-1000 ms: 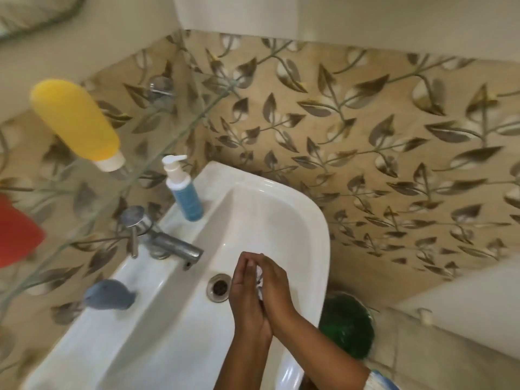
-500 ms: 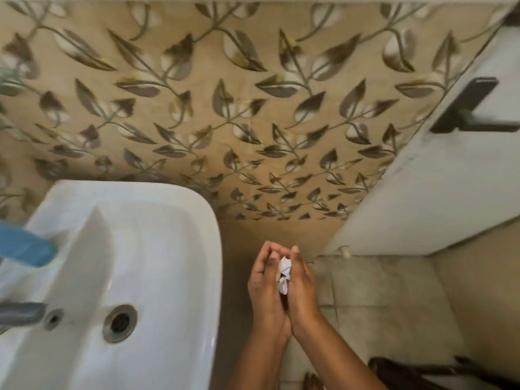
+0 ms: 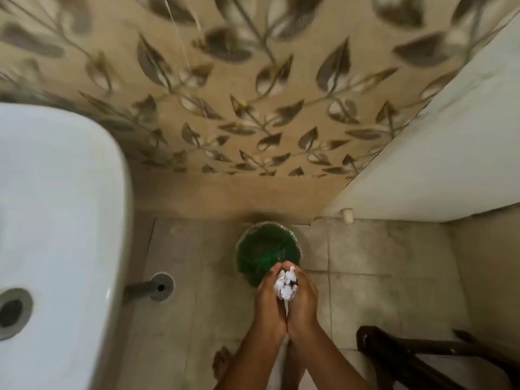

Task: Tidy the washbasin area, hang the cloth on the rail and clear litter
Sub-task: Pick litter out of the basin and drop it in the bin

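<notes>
A crumpled wad of white paper [image 3: 286,285] is cupped between my left hand [image 3: 268,302] and my right hand [image 3: 304,299], palms pressed together around it. Both hands hover just over the near rim of a round green bin [image 3: 261,251] that stands on the tiled floor against the wall. The white washbasin [image 3: 56,206] fills the left side, with its drain [image 3: 12,312] at the lower left. No cloth or rail is in view.
A grey waste pipe [image 3: 152,288] runs from under the basin into the floor. A white door [image 3: 450,153] closes the right side. A dark wooden frame [image 3: 394,358] stands at the lower right. A bare foot [image 3: 222,361] shows below my arms.
My view has swung right and down, away from the basin toward the floor. Both hands carried the paper wad from over the basin to above the green bin.
</notes>
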The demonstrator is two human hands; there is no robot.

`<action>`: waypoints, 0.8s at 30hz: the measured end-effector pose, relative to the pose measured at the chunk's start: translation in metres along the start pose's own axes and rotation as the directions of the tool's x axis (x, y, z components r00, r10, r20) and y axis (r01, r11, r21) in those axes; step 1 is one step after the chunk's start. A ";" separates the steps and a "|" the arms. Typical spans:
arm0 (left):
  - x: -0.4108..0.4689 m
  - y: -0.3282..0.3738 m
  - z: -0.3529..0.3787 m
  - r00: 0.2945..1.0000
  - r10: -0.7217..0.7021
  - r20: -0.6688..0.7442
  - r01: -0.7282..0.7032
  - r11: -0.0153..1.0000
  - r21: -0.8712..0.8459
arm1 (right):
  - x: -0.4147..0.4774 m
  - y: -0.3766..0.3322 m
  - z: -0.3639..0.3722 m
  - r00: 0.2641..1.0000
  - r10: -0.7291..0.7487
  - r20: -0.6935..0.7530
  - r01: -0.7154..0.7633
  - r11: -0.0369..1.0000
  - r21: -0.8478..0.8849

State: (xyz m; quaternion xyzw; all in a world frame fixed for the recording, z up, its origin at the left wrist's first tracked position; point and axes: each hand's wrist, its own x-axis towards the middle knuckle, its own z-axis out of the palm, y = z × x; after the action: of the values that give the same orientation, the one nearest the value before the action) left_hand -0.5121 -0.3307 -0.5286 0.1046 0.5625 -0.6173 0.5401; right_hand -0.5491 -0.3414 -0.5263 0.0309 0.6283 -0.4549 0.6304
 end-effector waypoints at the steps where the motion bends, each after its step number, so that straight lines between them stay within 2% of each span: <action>1: 0.010 0.006 0.002 0.996 -0.026 0.084 0.024 0.999 0.023 | 0.018 0.010 -0.004 0.998 0.055 -0.001 -0.055 0.998 0.023; 2: 0.024 0.011 0.001 0.995 -0.039 0.086 0.022 0.981 0.192 | 0.034 0.019 -0.007 0.997 0.080 -0.008 -0.079 0.996 0.035; 4: 0.052 0.030 -0.001 0.982 0.144 -0.126 -0.058 0.851 0.523 | 0.068 0.033 -0.010 0.991 0.127 -0.034 -0.126 0.991 0.049; 7: 0.090 0.055 -0.010 0.922 0.364 -0.132 -0.132 0.615 0.777 | 0.108 0.050 -0.013 0.987 0.153 -0.058 -0.155 0.987 -0.031; 10: 0.121 0.073 -0.022 0.868 0.495 -0.046 -0.166 0.376 0.911 | 0.143 0.062 -0.023 0.990 0.127 -0.055 -0.131 0.987 -0.088; 12: 0.138 0.085 -0.027 0.847 0.531 0.012 -0.183 0.271 0.945 | 0.162 0.063 -0.024 0.988 0.147 -0.041 -0.149 0.987 -0.059; 15: 0.158 0.101 -0.028 0.842 0.532 0.088 -0.220 0.189 0.957 | 0.182 0.062 -0.024 0.987 0.160 -0.005 -0.160 0.984 -0.075; 18: 0.169 0.111 -0.026 0.831 0.550 0.087 -0.145 0.063 0.988 | 0.195 0.064 -0.029 0.989 0.146 0.029 -0.133 0.957 -0.259; 19: 0.170 0.114 -0.027 0.816 0.570 0.096 -0.081 -0.052 0.995 | 0.197 0.067 -0.033 0.989 0.139 0.049 -0.116 0.937 -0.331; 20: 0.170 0.119 -0.029 0.801 0.575 0.169 -0.020 -0.257 0.966 | 0.199 0.069 -0.037 0.991 0.110 0.078 -0.069 0.911 -0.406; 21: 0.168 0.123 -0.030 0.799 0.520 0.302 0.029 -0.535 0.844 | 0.201 0.071 -0.042 0.990 0.065 0.127 0.006 0.870 -0.493; 22: 0.166 0.130 -0.034 0.801 0.410 0.435 0.052 -0.772 0.633 | 0.203 0.074 -0.047 0.982 0.010 0.191 0.110 0.783 -0.612; 23: 0.164 0.136 -0.039 0.795 0.292 0.531 0.067 -0.913 0.402 | 0.205 0.077 -0.053 0.962 -0.047 0.268 0.235 0.643 -0.729; 24: 0.161 0.141 -0.042 0.786 0.199 0.586 0.089 -0.973 0.211 | 0.207 0.079 -0.059 0.937 -0.090 0.338 0.337 0.489 -0.805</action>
State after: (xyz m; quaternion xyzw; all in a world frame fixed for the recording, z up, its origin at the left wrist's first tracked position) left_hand -0.4849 -0.3551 -0.7437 0.7435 -0.5241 -0.4027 0.1015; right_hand -0.5877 -0.3693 -0.7504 -0.4183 0.6835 -0.1632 0.5755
